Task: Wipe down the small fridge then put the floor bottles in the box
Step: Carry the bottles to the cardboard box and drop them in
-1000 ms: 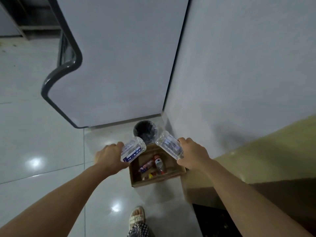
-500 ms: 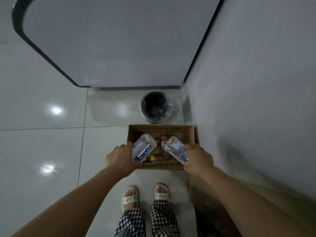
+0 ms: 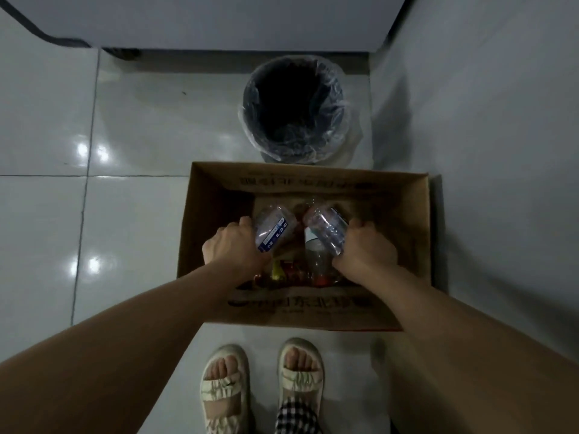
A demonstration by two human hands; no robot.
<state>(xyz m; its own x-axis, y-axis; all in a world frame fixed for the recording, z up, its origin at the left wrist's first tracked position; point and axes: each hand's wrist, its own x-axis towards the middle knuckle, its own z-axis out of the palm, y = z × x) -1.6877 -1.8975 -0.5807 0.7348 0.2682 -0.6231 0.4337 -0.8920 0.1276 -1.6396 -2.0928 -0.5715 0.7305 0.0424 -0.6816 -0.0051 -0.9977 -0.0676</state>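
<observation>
We see both hands reaching down into the open cardboard box [image 3: 419, 227] on the floor. The left hand [image 3: 233, 247] grips a clear bottle with a blue label [image 3: 272, 228], and the right hand [image 3: 365, 253] grips a second clear bottle [image 3: 326, 228], both tilted inward over the bottles already lying inside [image 3: 297, 272]. Just beyond the box stands a lined bin [image 3: 293, 109], and sandalled feet [image 3: 261, 386] stand near it.
</observation>
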